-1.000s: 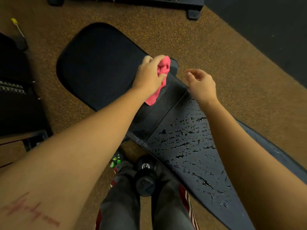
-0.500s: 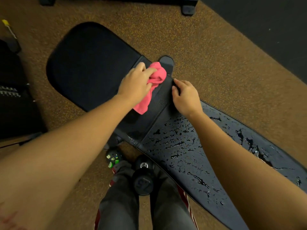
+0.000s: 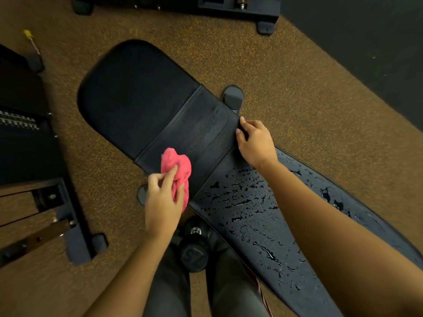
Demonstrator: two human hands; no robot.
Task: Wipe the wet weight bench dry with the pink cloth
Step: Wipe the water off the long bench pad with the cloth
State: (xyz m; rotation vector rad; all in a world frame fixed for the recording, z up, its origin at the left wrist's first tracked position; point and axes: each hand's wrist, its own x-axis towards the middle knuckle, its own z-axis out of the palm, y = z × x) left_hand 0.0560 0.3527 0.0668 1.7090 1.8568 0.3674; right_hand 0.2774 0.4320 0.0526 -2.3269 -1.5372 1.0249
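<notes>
The black weight bench (image 3: 137,97) runs diagonally from upper left to lower right. Its long back pad (image 3: 251,216) is covered in water droplets, while the seat pad at upper left looks dry. My left hand (image 3: 162,200) is closed on the bunched pink cloth (image 3: 177,170) and presses it on the near edge of the middle strip between the two pads. My right hand (image 3: 255,143) rests on the far edge of the bench at the pad joint, fingers curled over the edge.
A black dumbbell (image 3: 194,250) stands on the floor by my legs, just below the bench's near edge. Black machine frames sit at left (image 3: 75,225) and at the top (image 3: 263,17). The floor is speckled brown rubber with a dark mat at upper right.
My left hand has dragged the pink cloth from the far side of the middle strip toward me to its near edge. My right hand came down onto the far edge and stayed there.
</notes>
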